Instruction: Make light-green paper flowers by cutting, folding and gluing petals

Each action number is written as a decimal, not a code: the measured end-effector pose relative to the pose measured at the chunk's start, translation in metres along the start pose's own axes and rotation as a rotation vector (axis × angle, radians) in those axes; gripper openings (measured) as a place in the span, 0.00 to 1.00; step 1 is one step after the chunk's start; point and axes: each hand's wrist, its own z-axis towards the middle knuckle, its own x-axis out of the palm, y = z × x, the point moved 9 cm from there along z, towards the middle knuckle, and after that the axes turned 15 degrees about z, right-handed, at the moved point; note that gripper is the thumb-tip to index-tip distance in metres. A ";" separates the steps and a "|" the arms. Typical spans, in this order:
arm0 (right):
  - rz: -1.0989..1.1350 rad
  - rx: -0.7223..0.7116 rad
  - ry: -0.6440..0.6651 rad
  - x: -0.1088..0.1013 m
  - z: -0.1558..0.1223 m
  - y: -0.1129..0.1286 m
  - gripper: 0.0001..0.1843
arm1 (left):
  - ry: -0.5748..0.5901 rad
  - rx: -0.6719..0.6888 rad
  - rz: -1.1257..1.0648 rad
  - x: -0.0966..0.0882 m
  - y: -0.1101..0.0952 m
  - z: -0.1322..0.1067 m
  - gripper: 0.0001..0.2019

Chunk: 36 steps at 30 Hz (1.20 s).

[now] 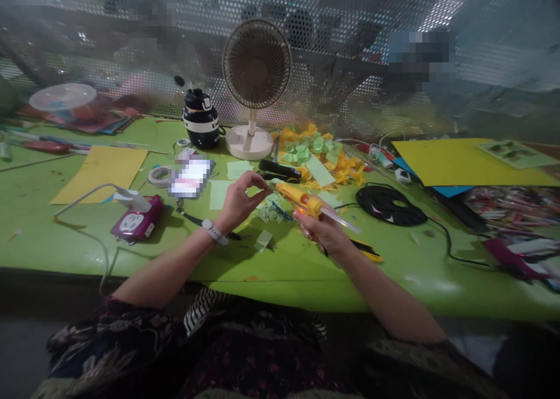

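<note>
My right hand (324,230) is closed around a yellow hot glue gun (294,193), which points left. A clear glue stick (345,220) juts from its back end. My left hand (240,199), a white watch on its wrist, pinches a small light green paper piece (272,185) at the nozzle; the fingertips partly hide it. Beneath the hands lie green paper scraps (268,211) and a small folded green paper (263,241). A black stapler (280,170) lies just behind them. A yellow-handled cutter (370,253) is partly covered by my right wrist.
Orange and green paper flowers (306,148) are heaped behind. A fan (257,66), dark jug (200,122), phone (191,176) and tape roll (160,177) stand or lie around. A purple power strip (137,219) is left; a black round pad (391,205) with a cable is right.
</note>
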 end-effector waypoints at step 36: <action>-0.034 -0.020 0.009 0.005 -0.004 0.010 0.27 | -0.012 0.005 0.015 0.001 0.004 -0.003 0.09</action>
